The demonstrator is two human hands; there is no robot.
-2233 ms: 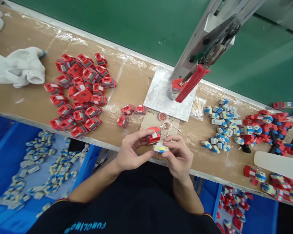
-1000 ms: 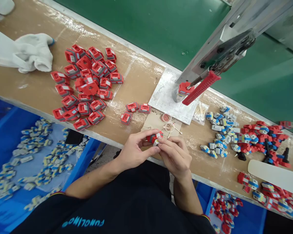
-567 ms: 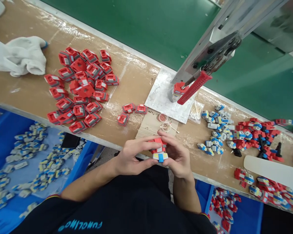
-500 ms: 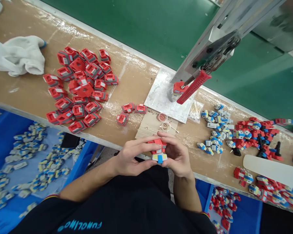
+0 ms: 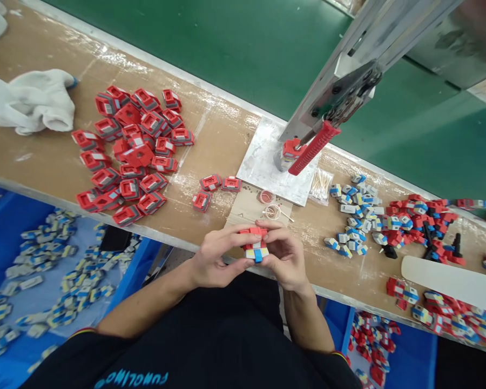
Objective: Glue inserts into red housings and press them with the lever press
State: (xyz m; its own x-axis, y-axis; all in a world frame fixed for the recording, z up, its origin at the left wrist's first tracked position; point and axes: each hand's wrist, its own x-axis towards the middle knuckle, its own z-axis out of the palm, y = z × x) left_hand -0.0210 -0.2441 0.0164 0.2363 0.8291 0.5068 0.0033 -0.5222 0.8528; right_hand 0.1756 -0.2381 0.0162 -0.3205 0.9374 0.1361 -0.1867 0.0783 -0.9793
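Note:
Between my two hands is a small toy part (image 5: 256, 246), red on top with a white, yellow and blue block below. My left hand (image 5: 218, 256) pinches it from the left, and my right hand (image 5: 285, 254) grips its right side. Just beyond my fingertips lies a piece of cardboard (image 5: 238, 209) carrying a small round cup (image 5: 266, 196), a ring-shaped lid (image 5: 271, 212) and a cotton swab (image 5: 287, 216). Behind it, a lever press (image 5: 314, 148) with a red handle stands on a pale metal plate (image 5: 263, 148), a red part (image 5: 292, 147) under its tip.
Many red and grey parts (image 5: 140, 154) are heaped at left, near a white glove (image 5: 44, 100). At right lie a bag of cotton swabs (image 5: 321, 186), white-blue blocks (image 5: 354, 210) and red pieces (image 5: 405, 221). Blue bins (image 5: 133, 275) of parts sit below the table edge.
The red part and the white-blue block look closer together in my hands. Both hands have shifted slightly left and up in view.

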